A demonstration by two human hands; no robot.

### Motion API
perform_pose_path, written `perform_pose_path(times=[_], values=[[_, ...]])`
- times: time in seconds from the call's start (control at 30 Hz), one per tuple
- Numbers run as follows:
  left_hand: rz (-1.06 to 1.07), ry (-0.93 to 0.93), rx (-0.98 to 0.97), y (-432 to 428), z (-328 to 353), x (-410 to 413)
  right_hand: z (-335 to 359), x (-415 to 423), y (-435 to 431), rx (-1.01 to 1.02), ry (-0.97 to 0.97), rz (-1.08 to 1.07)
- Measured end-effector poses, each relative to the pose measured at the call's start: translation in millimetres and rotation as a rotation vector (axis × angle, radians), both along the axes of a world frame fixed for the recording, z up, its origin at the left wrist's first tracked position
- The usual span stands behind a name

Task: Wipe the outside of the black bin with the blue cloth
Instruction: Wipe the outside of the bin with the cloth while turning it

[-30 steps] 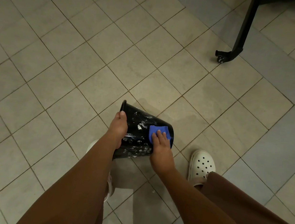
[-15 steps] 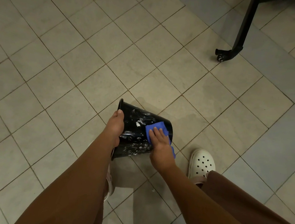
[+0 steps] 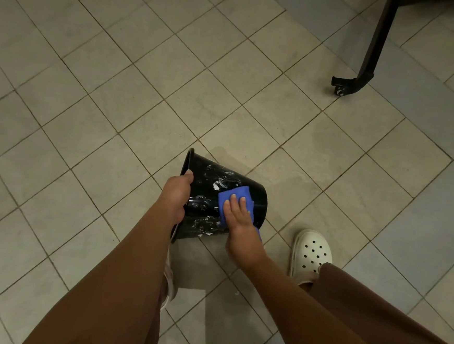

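The black bin (image 3: 249,185) lies tipped on its side over the tiled floor, mouth to the left, its wall streaked with white suds. My left hand (image 3: 176,195) grips the bin's rim on the left. My right hand (image 3: 239,219) presses the folded blue cloth (image 3: 236,195) flat against the bin's side near its base, fingers spread over the cloth. The lower part of the cloth is hidden under my palm.
A white perforated clog (image 3: 312,253) stands right of the bin; the other shoe (image 3: 169,281) peeks out under my left arm. A black wheeled stand leg (image 3: 363,76) sits at the far right. Beige floor tiles (image 3: 117,95) surround everything.
My right hand has slid the blue cloth slightly left and up along the bin's side. The left hand keeps its hold on the rim.
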State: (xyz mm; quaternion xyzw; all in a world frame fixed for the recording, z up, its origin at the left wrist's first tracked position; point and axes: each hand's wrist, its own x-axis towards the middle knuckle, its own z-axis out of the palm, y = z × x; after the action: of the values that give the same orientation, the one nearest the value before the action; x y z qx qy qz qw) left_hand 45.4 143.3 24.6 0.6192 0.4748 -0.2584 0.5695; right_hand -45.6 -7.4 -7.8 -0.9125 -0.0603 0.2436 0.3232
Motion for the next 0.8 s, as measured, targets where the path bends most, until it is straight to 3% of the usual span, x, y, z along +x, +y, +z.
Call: perform_pose_path(times=[0.13,0.37,0.53,0.63,0.8], values=[[-0.012,0.018,-0.001,-1,3,0,1,10,5,-0.046,-0.003,0.081],[-0.023,-0.003,0.059,-7,6,1,-1,9,4,-0.088,0.065,-0.096],[-0.042,0.0,0.087,-6,4,1,-1,-10,6,0.0,-0.093,0.062],[-0.051,0.009,0.065,-6,5,1,-1,2,6,-0.036,-0.072,0.124],[-0.03,0.005,0.046,-6,6,1,7,11,5,-0.084,0.006,0.017]])
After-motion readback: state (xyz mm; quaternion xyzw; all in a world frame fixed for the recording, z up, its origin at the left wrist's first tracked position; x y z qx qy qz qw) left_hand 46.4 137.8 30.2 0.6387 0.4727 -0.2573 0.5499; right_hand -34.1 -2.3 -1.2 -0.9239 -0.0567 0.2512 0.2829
